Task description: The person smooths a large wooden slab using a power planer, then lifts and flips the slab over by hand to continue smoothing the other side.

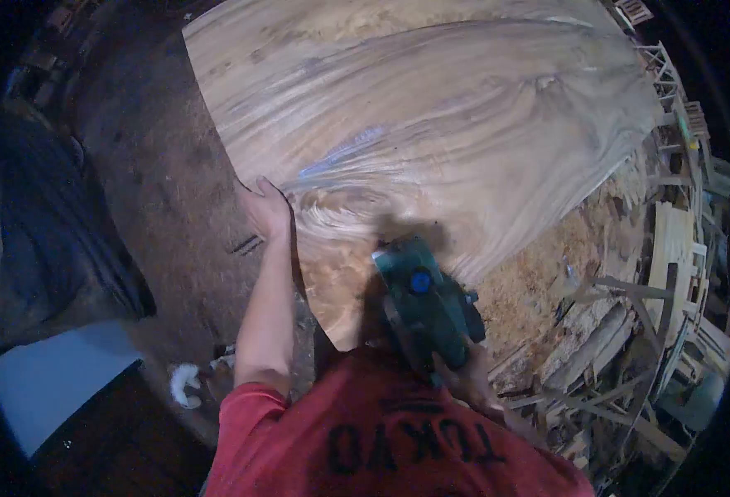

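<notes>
A large pale wooden slab (pixel 431 108) with swirling grain fills the upper middle of the view. My left hand (pixel 267 211) is at the slab's left edge, its thumb over the top face and its fingers along the side, partly hidden. Near the slab's lower end sits a dark green power planer (pixel 427 302) with a blue round knob on top. My right hand (pixel 464 377), in shadow close to my body, is closed around the rear of the planer.
Sawdust and shavings (pixel 539 294) cover the ground to the right, beside scrap boards and offcuts (pixel 597 344). Brown ground (pixel 149 149) lies left of the slab. A dark draped cloth (pixel 58 224) and a small white object (pixel 184 385) are at the left.
</notes>
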Demonstrator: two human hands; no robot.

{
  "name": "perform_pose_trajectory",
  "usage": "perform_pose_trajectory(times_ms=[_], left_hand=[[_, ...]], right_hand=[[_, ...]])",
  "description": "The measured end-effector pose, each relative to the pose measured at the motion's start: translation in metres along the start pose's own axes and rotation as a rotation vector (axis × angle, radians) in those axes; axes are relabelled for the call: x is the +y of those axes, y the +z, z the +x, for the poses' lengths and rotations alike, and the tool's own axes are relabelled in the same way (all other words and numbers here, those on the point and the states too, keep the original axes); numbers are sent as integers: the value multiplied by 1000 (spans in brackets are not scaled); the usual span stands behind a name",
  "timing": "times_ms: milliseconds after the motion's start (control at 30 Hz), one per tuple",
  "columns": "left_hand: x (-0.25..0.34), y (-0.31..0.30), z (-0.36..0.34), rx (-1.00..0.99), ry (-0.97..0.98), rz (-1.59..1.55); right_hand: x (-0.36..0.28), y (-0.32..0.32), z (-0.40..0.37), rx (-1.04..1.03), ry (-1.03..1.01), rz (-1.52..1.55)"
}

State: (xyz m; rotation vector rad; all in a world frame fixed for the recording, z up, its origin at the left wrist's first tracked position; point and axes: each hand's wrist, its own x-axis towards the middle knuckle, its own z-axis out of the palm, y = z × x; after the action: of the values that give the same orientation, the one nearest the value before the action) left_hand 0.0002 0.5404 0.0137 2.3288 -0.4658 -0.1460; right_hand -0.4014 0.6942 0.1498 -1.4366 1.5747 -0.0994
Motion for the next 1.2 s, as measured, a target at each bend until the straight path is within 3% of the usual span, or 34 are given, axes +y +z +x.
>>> perform_pose_trajectory(times_ms=[200, 300, 367, 400, 433, 500, 533, 633, 733, 800, 833, 900, 933, 967, 1000, 1067, 1133, 1200], left_hand=[[8, -6, -2, 4, 85, 52], [2, -1, -2, 31, 126, 67], [4, 0, -3, 42, 131, 88], [4, 1, -3, 46, 134, 96], [7, 0, -1, 29, 99, 116], [20, -5, -2, -19, 31, 161], [11, 0, 0, 13, 116, 148], [16, -1, 1, 0, 97, 148], [12, -1, 1, 24, 159, 194], [11, 0, 1, 7, 142, 189], [12, 0, 2, 2, 138, 183], [12, -3, 2, -32, 116, 204], [15, -3, 2, -45, 106, 212], [16, -2, 1, -21, 131, 269], [16, 0, -1, 3, 153, 328], [15, 5, -2, 22, 200, 401], [11, 10, -4, 7, 243, 437], [16, 22, -8, 4, 182, 465]], right_hand=[[-90, -1, 86, -15, -125, 119], [-123, 20, 162, 252, -434, 56], [-165, 21, 225, 295, -563, -46], [-210, 7, 249, 202, -568, -103], [-239, 6, 280, 171, -497, 107], [-289, 10, 353, 259, -606, 35], [-315, -1, 374, 78, -542, 62], [-343, 2, 403, 103, -586, 135], [-322, -2, 392, 93, -584, 127], [-276, 2, 362, 169, -711, 170], [-251, -4, 327, 124, -656, 153], [-184, -2, 267, 11, -630, 415], [-158, -15, 221, 72, -662, 177], [-126, -16, 181, 49, -390, 218], [-96, -18, 145, 88, -399, 203], [-35, -21, 78, 89, -211, 92], [-23, -32, 25, 102, -116, 124], [-4, -33, 17, 77, -84, 96]])
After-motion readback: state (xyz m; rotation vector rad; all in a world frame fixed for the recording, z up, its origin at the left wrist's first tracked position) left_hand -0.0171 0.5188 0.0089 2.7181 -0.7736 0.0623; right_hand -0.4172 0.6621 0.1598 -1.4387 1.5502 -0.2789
